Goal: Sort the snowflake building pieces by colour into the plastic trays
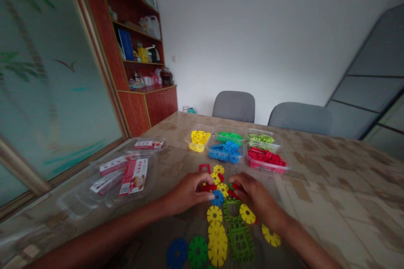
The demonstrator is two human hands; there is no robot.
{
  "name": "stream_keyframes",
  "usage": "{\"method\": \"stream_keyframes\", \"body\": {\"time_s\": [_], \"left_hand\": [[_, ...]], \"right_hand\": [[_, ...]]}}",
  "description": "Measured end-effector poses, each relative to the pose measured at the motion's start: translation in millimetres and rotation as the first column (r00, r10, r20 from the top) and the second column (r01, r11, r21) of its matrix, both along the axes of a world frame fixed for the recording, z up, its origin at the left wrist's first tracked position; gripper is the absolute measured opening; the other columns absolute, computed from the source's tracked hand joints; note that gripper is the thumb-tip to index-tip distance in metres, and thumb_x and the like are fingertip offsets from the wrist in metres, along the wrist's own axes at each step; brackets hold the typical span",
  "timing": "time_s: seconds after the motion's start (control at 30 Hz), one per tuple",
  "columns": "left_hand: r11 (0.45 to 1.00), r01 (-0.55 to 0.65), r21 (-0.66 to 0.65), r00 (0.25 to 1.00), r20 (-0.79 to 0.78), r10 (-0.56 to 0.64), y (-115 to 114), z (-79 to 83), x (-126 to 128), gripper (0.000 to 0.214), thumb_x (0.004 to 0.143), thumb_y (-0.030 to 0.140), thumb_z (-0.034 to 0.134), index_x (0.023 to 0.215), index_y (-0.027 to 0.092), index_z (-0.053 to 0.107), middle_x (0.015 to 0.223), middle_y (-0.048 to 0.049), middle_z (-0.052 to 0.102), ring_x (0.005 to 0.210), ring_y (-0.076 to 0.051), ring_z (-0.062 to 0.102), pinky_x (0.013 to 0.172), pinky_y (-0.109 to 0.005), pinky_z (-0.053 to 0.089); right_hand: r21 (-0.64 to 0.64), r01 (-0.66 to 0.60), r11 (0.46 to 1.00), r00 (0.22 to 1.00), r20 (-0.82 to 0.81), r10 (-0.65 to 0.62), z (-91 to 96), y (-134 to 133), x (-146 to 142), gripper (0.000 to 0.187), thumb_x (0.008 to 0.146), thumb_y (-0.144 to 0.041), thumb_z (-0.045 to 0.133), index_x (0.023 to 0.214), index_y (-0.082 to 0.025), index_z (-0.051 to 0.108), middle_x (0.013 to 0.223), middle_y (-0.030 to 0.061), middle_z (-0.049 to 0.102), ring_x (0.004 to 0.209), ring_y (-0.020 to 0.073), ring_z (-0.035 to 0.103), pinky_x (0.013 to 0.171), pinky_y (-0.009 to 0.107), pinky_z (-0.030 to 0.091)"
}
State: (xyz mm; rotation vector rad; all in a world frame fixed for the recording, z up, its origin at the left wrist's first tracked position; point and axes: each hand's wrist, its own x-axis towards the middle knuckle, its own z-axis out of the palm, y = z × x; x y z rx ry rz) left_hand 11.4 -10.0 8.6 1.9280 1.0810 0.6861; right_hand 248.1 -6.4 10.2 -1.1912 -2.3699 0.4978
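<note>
The patterned table [331, 201] fills the lower frame, and its near edge is cut off at the bottom. On its left side lies a heap of clear lids [126, 176]. They are blurred and the print on their red labels is unreadable. Farther back stand five clear tubs [211, 129] of pieces sorted by colour.

Nearer lies a flat chain of joined discs and frames [217, 235], with its lowest discs clipped by the frame edge. Both hands meet at its far end.

The left hand [189, 191] is curled, with its fingertips closed on a red piece [210, 187]. The right hand [257, 199] arches over a second red bit [234, 194]. Its thumb is hidden, so I cannot tell whether it is gripping or only pressing, though it looks like a loose pinch.
</note>
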Motion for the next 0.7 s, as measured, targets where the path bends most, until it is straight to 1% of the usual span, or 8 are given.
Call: {"method": "stream_keyframes", "body": {"time_s": [0.1,0.23,0.33,0.47,0.53,0.6,0.67,0.7], "left_hand": [[0.999,-0.031,0.034,0.999,-0.025,0.032,3,-0.9,-2,0.017,0.077,0.028,0.062,0.089,0.016,0.056,0.074,0.0030,0.052,0.066,-0.012,0.046,0.058,-0.020,0.034],[0.998,-0.048,0.040,0.999,0.020,0.047,6,-1.4,-3,0.014,0.079,0.028,0.059,0.084,0.016,0.054,0.073,0.0031,0.049,0.067,-0.012,0.045,0.058,-0.019,0.034],[0.999,-0.036,0.010,0.999,0.013,0.036,5,-1.8,-2,0.015,0.078,0.027,0.060,0.086,0.015,0.055,0.072,0.0038,0.048,0.066,-0.011,0.043,0.057,-0.019,0.034],[0.999,-0.028,-0.022,0.999,0.037,0.029,3,-3.3,-1,0.017,0.077,0.026,0.061,0.088,0.015,0.055,0.074,0.0034,0.050,0.066,-0.011,0.044,0.058,-0.020,0.034],[0.999,-0.028,-0.021,0.999,0.042,0.029,3,-3.3,-2,0.016,0.077,0.026,0.061,0.087,0.015,0.055,0.074,0.0034,0.050,0.066,-0.011,0.045,0.058,-0.020,0.034],[0.999,-0.029,-0.021,0.999,0.039,0.029,4,-2.1,-2,0.017,0.077,0.027,0.061,0.088,0.015,0.055,0.073,0.0034,0.050,0.066,-0.011,0.045,0.058,-0.020,0.034],[0.999,-0.025,-0.026,0.999,0.038,0.026,4,0.1,-2,0.017,0.078,0.028,0.060,0.088,0.014,0.056,0.072,0.0037,0.048,0.065,-0.011,0.044,0.058,-0.020,0.034],[0.999,-0.021,-0.028,0.999,0.041,0.022,4,1.3,-2,0.018,0.078,0.028,0.060,0.088,0.014,0.056,0.071,0.0038,0.048,0.065,-0.011,0.044,0.057,-0.020,0.033]], "right_hand": [[-0.030,-0.012,0.999,0.998,0.063,0.014,-2.6,0,-2,0.017,0.085,-0.010,0.051,0.095,-0.020,0.061,0.093,0.0043,0.061,0.085,0.0181,0.058,0.074,0.027,0.043],[-0.030,0.012,0.999,0.990,0.143,-0.008,-3.5,-1,-6,0.014,0.086,-0.010,0.051,0.087,-0.019,0.062,0.089,0.0052,0.062,0.087,0.0197,0.057,0.076,0.028,0.042],[-0.015,0.023,1.000,0.990,0.137,-0.021,-1.7,-2,-8,0.015,0.084,-0.008,0.051,0.088,-0.018,0.061,0.091,0.0057,0.062,0.088,0.0198,0.056,0.076,0.028,0.041],[0.045,0.003,0.999,0.997,0.079,-0.007,2.6,-2,-5,0.017,0.085,-0.008,0.049,0.093,-0.018,0.061,0.092,0.0054,0.061,0.089,0.0199,0.055,0.077,0.029,0.041],[0.068,-0.006,0.998,0.999,0.045,0.003,7.5,0,0,0.017,0.086,-0.009,0.048,0.093,-0.018,0.060,0.090,0.0047,0.062,0.087,0.0195,0.055,0.075,0.029,0.042],[0.094,0.002,0.996,1.000,0.016,-0.004,15.0,6,12,0.016,0.087,-0.011,0.046,0.092,-0.018,0.059,0.090,0.0050,0.062,0.085,0.0192,0.056,0.074,0.028,0.042],[0.151,0.047,0.987,0.999,-0.003,-0.047,24.2,18,30,0.016,0.088,-0.014,0.045,0.094,-0.018,0.059,0.095,0.0071,0.063,0.088,0.0200,0.057,0.078,0.030,0.043],[0.200,0.087,0.976,0.996,-0.010,-0.087,28.7,25,41,0.017,0.088,-0.015,0.044,0.096,-0.017,0.059,0.099,0.0086,0.063,0.092,0.0211,0.057,0.081,0.032,0.043]]}}
